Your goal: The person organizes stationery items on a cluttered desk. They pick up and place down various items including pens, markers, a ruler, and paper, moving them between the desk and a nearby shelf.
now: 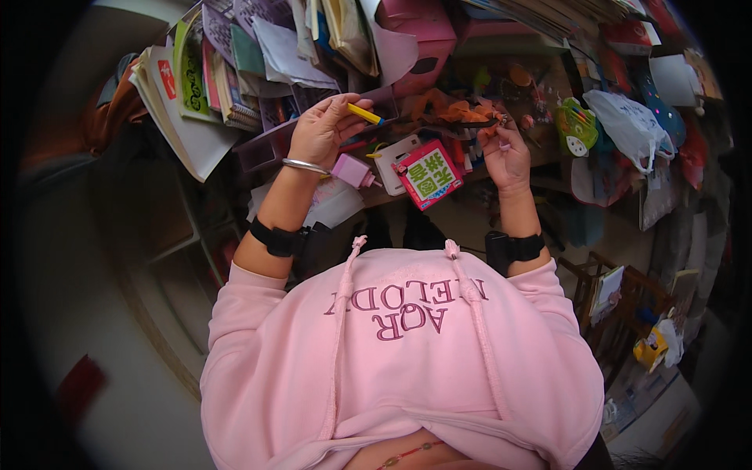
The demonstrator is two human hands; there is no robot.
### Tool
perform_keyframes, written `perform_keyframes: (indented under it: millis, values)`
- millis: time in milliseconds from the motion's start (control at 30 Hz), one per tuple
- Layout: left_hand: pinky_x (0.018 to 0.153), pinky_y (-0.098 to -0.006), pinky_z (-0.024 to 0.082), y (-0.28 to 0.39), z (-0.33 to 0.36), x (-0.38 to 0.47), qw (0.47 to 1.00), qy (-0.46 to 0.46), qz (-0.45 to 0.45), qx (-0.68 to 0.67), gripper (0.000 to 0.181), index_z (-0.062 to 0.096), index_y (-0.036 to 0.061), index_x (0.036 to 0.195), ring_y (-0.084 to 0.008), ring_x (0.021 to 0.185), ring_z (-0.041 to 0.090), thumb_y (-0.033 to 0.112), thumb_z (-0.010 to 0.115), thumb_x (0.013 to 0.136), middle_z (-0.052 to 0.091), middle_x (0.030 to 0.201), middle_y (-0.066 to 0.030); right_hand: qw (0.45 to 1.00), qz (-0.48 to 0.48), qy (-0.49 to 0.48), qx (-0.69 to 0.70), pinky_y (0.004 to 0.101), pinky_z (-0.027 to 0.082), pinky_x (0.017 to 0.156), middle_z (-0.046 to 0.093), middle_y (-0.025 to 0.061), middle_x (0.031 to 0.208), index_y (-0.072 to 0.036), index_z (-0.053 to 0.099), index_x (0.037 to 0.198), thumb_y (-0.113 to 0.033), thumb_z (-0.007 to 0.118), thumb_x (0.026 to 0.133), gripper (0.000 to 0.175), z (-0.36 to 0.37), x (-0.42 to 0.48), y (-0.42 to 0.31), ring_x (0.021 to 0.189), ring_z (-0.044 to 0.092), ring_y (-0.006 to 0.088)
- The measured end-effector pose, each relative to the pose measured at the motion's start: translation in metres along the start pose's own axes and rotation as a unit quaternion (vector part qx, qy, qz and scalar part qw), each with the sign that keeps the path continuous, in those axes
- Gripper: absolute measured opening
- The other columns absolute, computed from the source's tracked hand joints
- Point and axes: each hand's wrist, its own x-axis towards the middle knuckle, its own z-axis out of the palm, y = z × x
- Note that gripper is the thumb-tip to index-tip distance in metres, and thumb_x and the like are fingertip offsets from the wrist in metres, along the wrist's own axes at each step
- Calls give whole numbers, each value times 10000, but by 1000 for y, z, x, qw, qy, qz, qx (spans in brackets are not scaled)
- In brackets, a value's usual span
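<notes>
Pinched in the fingers of my left hand [329, 126] is a yellow marker pen [364, 113] with a blue end, above a purple plastic desk tray [258, 148]. My right hand [506, 155] holds a headband [473, 124] trimmed with orange ruffled fabric [461, 110] by its end. Between the hands lie a pink boxed card set [430, 175] bearing writing and a white card or case [396, 164] beneath its edge. A small pink-purple bottle or box [352, 170] is just below my left wrist, over a sheet of drawn-on paper [332, 202].
Books and notebooks [176, 111] lean in purple racks at the back left, beside a pink box [417, 41]. To the right are a green toy case [576, 126], a white plastic bag [628, 123] and a red-and-white box [630, 38]. A wooden chair [623, 299] stands lower right.
</notes>
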Motion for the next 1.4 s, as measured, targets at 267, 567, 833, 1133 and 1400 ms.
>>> perform_keyframes:
  millis: [267, 567, 833, 1133, 1400]
  values:
    - [379, -195, 259, 11, -61, -55, 981, 108, -56, -153, 317, 453, 95, 800, -75, 422, 294, 360, 377, 957, 320, 548, 18, 996, 10, 19, -83, 308, 465, 794, 578, 78, 1083, -43, 513, 1129, -96, 470, 901, 238, 12, 7, 8, 970, 560, 176]
    - [602, -217, 413, -13, -89, -87, 987, 132, -60, 62, 270, 529, 29, 1131, -115, 630, 485, 161, 433, 915, 551, 796, -25, 997, 36, 7, -65, 257, 428, 685, 593, 11, 878, -50, 530, 1072, -104, 483, 904, 183, 4, 9, 15, 818, 559, 111]
    - [725, -389, 457, -74, -103, -50, 702, 97, 219, 670, 191, 663, 91, 896, -315, 849, 546, 38, 581, 731, 595, 867, -110, 993, 31, 3, -118, 259, 433, 692, 593, 26, 941, -74, 502, 1106, -116, 458, 918, 197, 20, -4, 16, 882, 558, 122]
    - [805, -393, 456, -59, -83, -28, 711, 57, 277, 644, 317, 590, 38, 1033, -349, 904, 554, 12, 591, 717, 584, 956, -155, 992, -7, 33, -124, 282, 453, 766, 607, 41, 898, -69, 510, 1102, -104, 490, 898, 208, 11, -18, 8, 860, 579, 142]
    - [894, -373, 434, -62, -78, 65, 702, -129, 4, 701, 383, 592, 35, 1071, -371, 1047, 532, -21, 563, 693, 570, 1089, -236, 986, 28, 7, -167, 271, 479, 723, 609, 33, 917, -73, 506, 1115, -112, 488, 900, 220, 13, -17, 12, 873, 584, 130]
